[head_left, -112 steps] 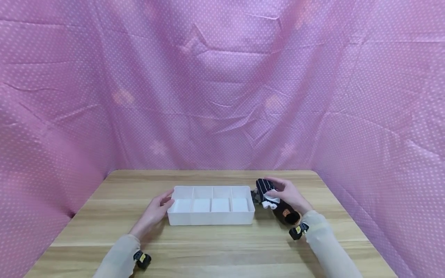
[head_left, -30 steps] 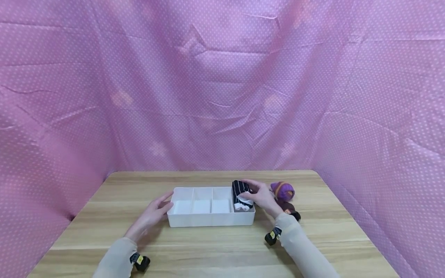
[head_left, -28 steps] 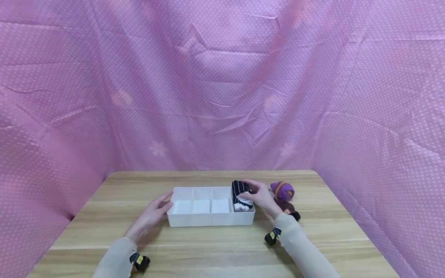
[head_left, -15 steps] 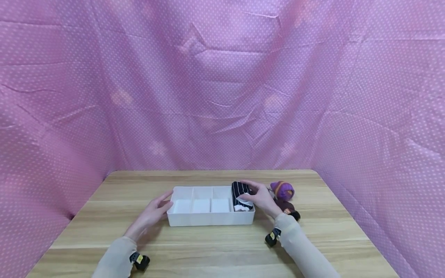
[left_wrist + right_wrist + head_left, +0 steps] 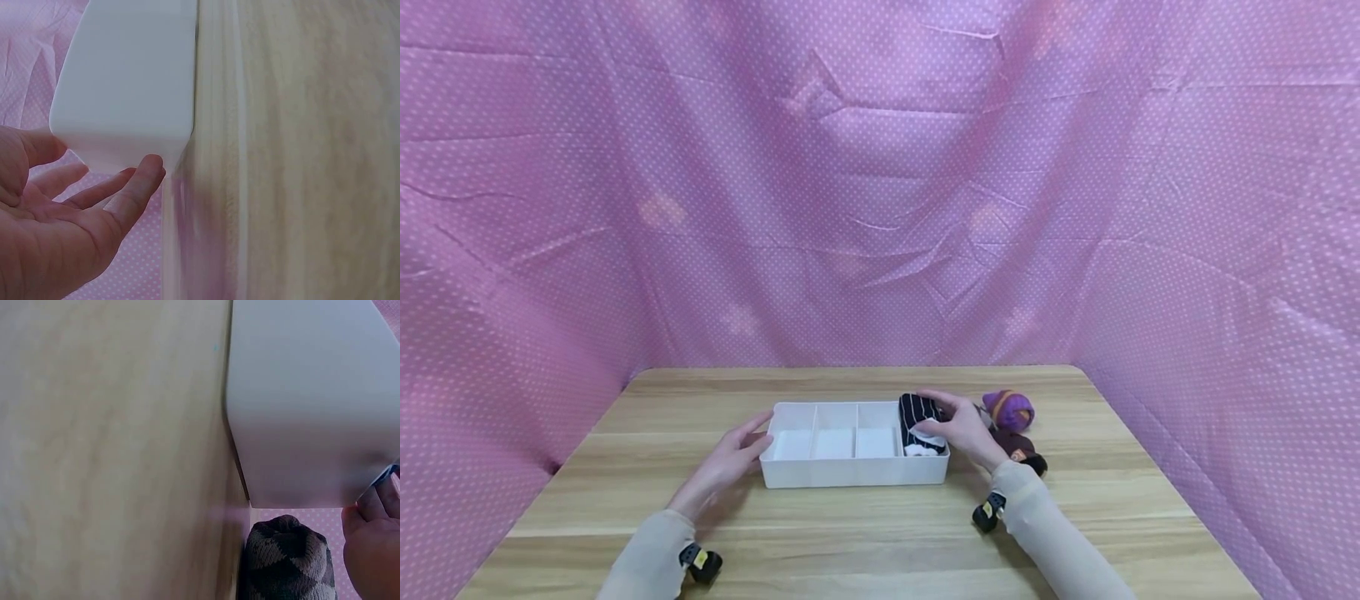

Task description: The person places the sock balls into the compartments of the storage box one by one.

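Observation:
A white box [image 5: 853,473] with a row of compartments stands mid-table. Rolled socks [image 5: 914,411], black with thin white stripes and a white part, sit in its rightmost compartment. My right hand [image 5: 966,429] holds them, thumb on the white part and fingers at the far side. In the right wrist view the box's outer wall [image 5: 312,394] hides most of the socks. My left hand [image 5: 726,462] is at the box's left end. The left wrist view shows its loosely extended fingers [image 5: 128,200] against the end wall [image 5: 115,147].
Right of the box lie a purple sock roll [image 5: 1009,410] with orange stripes and a dark brown one [image 5: 1013,446] with an orange patch. A checked grey-and-black roll [image 5: 287,559] lies close to the box's right end. A pink dotted curtain [image 5: 880,208] surrounds the wooden table [image 5: 850,542].
My right hand has carried the striped socks left from the pile into the rightmost compartment, uncovering the purple roll. Over the last second they have sunk slightly deeper. My left hand stays put.

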A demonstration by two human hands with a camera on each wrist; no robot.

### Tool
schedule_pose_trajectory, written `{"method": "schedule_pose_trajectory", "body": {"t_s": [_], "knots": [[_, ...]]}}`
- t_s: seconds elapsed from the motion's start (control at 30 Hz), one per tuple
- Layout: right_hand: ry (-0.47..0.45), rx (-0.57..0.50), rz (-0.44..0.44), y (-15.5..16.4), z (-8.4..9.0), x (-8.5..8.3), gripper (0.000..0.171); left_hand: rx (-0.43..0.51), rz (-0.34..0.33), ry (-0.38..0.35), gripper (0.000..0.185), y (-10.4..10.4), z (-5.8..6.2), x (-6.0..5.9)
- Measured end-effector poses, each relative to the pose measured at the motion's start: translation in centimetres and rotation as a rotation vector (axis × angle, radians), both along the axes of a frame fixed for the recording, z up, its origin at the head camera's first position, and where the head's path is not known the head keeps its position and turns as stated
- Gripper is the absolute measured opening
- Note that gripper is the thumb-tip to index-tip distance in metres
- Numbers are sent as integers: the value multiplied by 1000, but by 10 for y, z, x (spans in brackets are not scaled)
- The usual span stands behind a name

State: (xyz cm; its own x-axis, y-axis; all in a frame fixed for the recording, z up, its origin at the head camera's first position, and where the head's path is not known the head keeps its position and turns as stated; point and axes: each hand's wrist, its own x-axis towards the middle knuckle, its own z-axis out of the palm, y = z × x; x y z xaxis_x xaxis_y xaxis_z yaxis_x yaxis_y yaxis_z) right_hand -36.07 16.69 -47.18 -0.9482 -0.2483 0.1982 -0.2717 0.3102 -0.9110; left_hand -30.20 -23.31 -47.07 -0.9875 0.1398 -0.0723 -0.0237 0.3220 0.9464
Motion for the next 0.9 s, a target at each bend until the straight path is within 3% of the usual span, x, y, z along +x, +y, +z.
{"method": "schedule_pose_trajectory", "body": {"t_s": [0.43,0.9], "knots": [[-21,-20,38,3,1,2,68,23,-2,24,56,2,-3,6],[-28,-33,45,3,0,1,63,-65,7,18,56,2,-1,5]]}}
